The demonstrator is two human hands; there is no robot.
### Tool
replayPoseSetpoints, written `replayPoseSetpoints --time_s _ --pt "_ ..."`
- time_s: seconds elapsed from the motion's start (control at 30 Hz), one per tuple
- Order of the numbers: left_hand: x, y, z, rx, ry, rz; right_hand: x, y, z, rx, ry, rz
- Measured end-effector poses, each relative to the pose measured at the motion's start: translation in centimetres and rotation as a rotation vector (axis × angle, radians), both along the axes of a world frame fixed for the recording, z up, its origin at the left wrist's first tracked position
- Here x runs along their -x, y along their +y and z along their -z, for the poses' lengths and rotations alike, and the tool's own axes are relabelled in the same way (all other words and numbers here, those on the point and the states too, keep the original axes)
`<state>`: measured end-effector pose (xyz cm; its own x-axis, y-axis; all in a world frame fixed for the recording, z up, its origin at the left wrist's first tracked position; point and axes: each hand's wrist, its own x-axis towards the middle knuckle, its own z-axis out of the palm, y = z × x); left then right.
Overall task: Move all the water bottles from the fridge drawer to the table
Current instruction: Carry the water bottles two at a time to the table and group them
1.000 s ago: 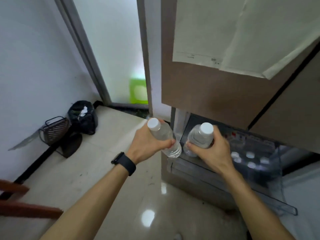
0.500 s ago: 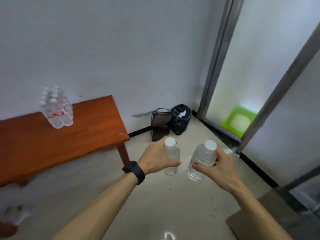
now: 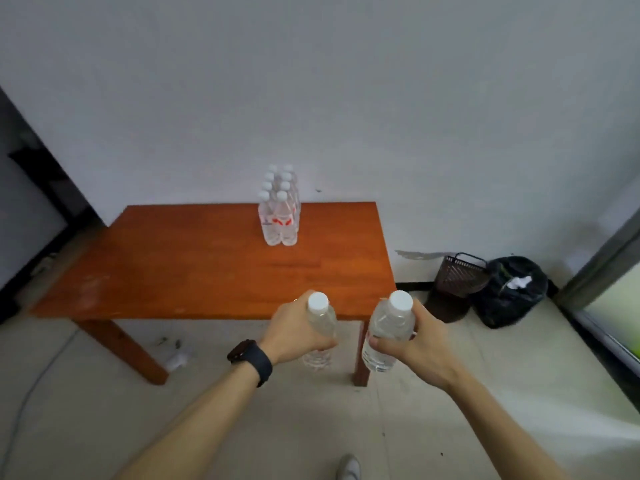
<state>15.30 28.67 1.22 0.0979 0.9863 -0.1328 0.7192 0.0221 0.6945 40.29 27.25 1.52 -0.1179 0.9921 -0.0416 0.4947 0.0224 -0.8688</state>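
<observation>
So past both hands there's a reddish wooden table (image 3: 194, 271) against a plain white wall (image 3: 346, 98). A cluster of water bottles (image 3: 279, 209) stands upright on it, well beyond the hands and a bit to the left of the left hand. Off to the right of the right hand, on the floor, sit a dark wire basket (image 3: 459, 275) and a black trash bag (image 3: 509, 292), touching or nearly so. The table's near edge and right leg (image 3: 360, 355) are right behind the bottles being carried.

Left hand (image 3: 294, 336) is wrapped around a clear bottle (image 3: 320, 323), watch (image 3: 251, 360) on that wrist. Right hand (image 3: 412, 341) is closed around a second bottle (image 3: 389, 327). Both bottles are roughly upright, white caps up, long axis vertical with the tops tipped slightly toward the camera, held just in front of the table edge, not on it yet.
</observation>
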Motion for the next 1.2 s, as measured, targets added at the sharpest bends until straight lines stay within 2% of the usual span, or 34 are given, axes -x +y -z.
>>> replayPoseSetpoints --time_s 0.47,0.8,1.0,1.2 --pt "16.9 17.6 -0.6 0.042 0.044 -0.259 16.9 23.4 1.0 0.052 -0.082 -0.339" --pt "31.4 32.9 2.5 0.097 0.136 -0.143 32.5 37.2 5.2 -0.036 -0.284 -0.447" --pt "40.3 44.2 5.3 0.163 0.171 -0.077 41.8 45.1 6.3 0.001 -0.317 -0.377" --pt "44.5 53.6 7.2 0.196 0.199 0.018 46.7 51.9 5.9 -0.023 -0.455 -0.31"
